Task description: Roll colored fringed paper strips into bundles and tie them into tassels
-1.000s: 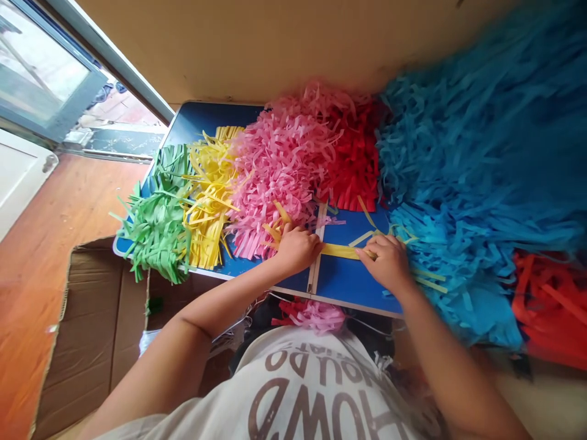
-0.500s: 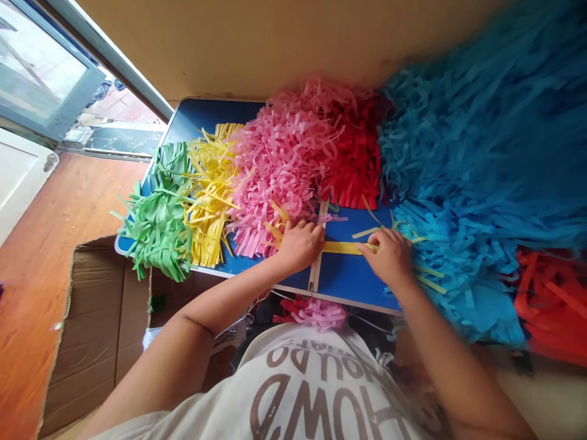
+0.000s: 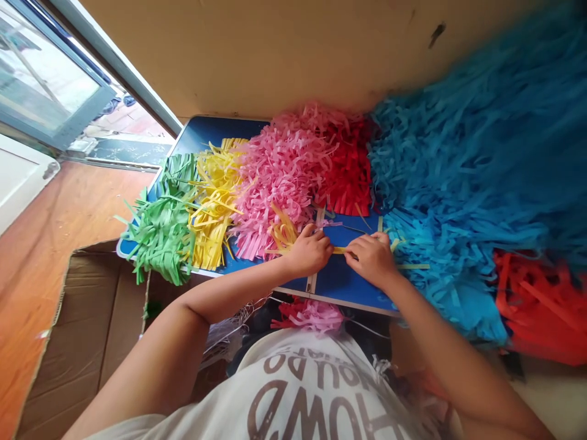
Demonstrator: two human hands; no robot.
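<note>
A yellow fringed paper strip (image 3: 339, 250) runs between my two hands, low over the blue table (image 3: 337, 281). My left hand (image 3: 310, 250) is closed on one part of it, and loose yellow fringe (image 3: 283, 229) fans out beyond that hand. My right hand (image 3: 370, 256) pinches the strip a short way off, with yellow ends showing past its fingers. The middle of the strip looks narrow, as if gathered or twisted. Fingers hide the parts being gripped. A thin dark stick or wire (image 3: 353, 228) lies just behind the right hand.
Left along the table lie green fringe (image 3: 167, 226), yellow fringe (image 3: 215, 208) and pink fringe (image 3: 279, 171), then red fringe (image 3: 348, 171). A large blue fringe heap (image 3: 477, 183) fills the right, with red paper (image 3: 541, 311) beside it. A cardboard box (image 3: 87, 318) stands at lower left.
My hands have come closer together, the right one moving left. The stretch of yellow strip between them is shorter and narrower. The view has shifted slightly.
</note>
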